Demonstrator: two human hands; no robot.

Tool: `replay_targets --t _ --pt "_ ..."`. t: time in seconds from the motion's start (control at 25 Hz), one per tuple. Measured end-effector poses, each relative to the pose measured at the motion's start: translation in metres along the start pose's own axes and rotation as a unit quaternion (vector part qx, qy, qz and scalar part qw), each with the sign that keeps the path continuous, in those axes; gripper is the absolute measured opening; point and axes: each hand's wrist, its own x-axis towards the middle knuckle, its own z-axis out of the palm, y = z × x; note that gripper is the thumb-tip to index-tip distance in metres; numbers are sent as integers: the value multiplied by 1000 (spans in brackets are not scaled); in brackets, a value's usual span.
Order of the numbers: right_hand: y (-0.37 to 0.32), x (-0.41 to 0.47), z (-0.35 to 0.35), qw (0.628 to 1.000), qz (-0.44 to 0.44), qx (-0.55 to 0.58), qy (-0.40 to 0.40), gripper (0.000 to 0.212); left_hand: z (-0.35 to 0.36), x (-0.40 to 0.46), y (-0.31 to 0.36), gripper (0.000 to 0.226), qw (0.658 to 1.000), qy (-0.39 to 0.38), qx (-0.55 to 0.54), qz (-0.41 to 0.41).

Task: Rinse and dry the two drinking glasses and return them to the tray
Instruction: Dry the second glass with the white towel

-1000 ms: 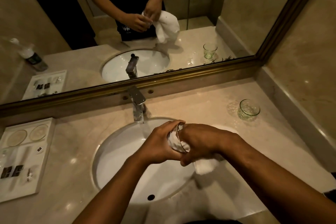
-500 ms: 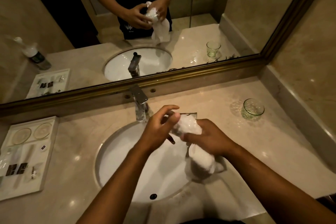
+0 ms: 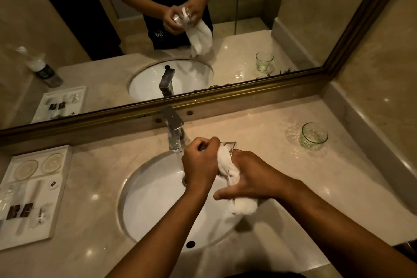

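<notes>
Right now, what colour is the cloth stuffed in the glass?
White cloth, clearest in the head view.

White cloth (image 3: 225, 162) at the hand (image 3: 252, 178), green-tinted glass (image 3: 313, 135) far right, white basin (image 3: 153, 198) beneath, veined beige surface (image 3: 259, 124).

We see bare tabletop (image 3: 259, 124) between the faucet (image 3: 173, 126) and the second glass (image 3: 313, 135). The tray (image 3: 64, 189) stands at far left, the sink (image 3: 158, 198) between.
</notes>
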Motion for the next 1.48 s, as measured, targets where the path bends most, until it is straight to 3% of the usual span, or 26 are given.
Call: replay_targets --t 0.12,0.2,0.28,0.36,0.44,0.56,0.64,0.72,0.84,0.92,1.0,1.08,1.16,1.2,1.28,1.36,1.48 --pt "8 -1 25 977 -75 -198 19 36 -4 4 5 24 967 -101 50 -228" --pt "12 -1 37 981 -32 -187 33 35 -12 8 11 32 945 -178 119 -249" --pt "16 1 38 995 2 -79 62 32 -19 13 19 46 937 -242 145 -204" --pt "16 6 28 987 61 120 89 21 -22 15 22 45 955 -254 122 -93" --pt "12 11 13 927 111 348 86 23 -22 12 11 41 960 -204 131 139" --pt "9 14 2 827 56 559 1 39 -23 13 -3 50 867 -102 189 451" --pt "8 13 1 779 14 621 -81 50 -27 19 3 50 821 -46 184 539" --pt "3 15 2 800 -9 589 -113 54 -30 21 7 43 821 2 169 546" --pt "-12 17 -1 914 13 397 -78 43 -32 15 5 35 883 58 131 448" --pt "-19 18 -2 972 5 227 -54 39 -29 8 2 32 939 61 90 326" --pt "-22 19 0 998 -32 31 -52 35 -23 3 -1 27 985 51 54 154" --pt "-23 19 3 984 -60 -146 -80 37 -16 5 -4 29 996 12 77 -40" --pt "-17 17 17 956 -70 -260 -112 39 -18 10 -10 27 960 -103 154 -210" --pt "-14 14 27 946 -64 -291 -128 46 -20 13 -13 30 928 -185 200 -253" --pt "-10 5 45 946 -58 -290 -136 45 -27 20 -20 40 861 -327 283 -269" --pt "-11 -1 52 956 -72 -259 -116 33 -32 24 -22 48 811 -408 328 -262" --pt "-8 -2 52 965 -75 -237 -86 29 -42 29 -17 74 784 -450 303 -302"
